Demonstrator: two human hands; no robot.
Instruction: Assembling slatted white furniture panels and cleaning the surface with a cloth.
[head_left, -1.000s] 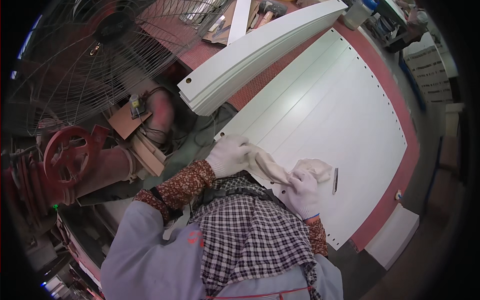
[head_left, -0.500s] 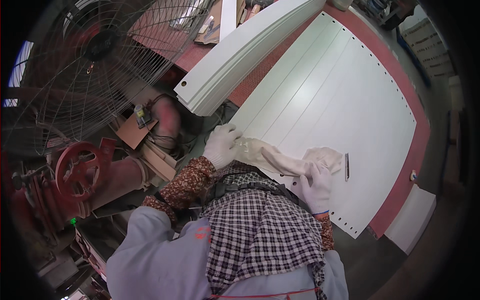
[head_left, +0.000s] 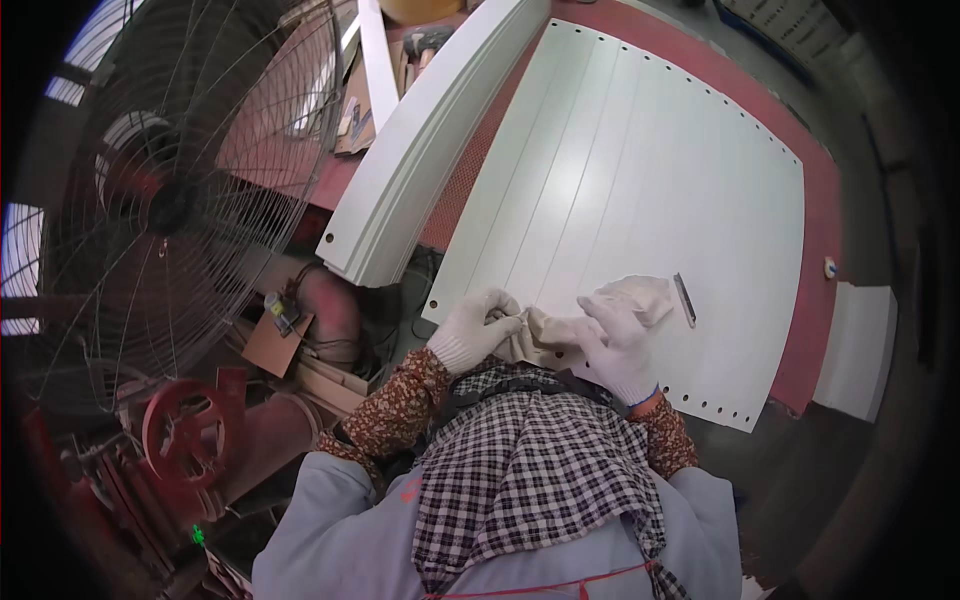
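Observation:
A crumpled cream cloth (head_left: 545, 333) lies along the near edge of a white panel (head_left: 640, 200). My left hand (head_left: 478, 328), in a white knit glove, pinches the cloth's left end between thumb and fingers. Over its middle is my right hand (head_left: 617, 350), gloved too, its fingers closed on the fabric. Part of the cloth is hidden beneath this hand, and a bunched end (head_left: 640, 295) shows beyond it. Just right of that end, a thin dark metal strip (head_left: 684, 300) rests on the panel. Small dark holes run along the panel's edges.
The panel lies on a red table (head_left: 822, 220). To its left is a stack of long white panels (head_left: 400, 170). A large caged fan (head_left: 170, 200) stands at far left, above a red handwheel (head_left: 193, 432). A white block (head_left: 858, 350) is beyond the table's right edge.
My left hand has come nearer to my right, and the stretch of cloth between them is shorter and more bunched. The whole view has turned and shifted slightly.

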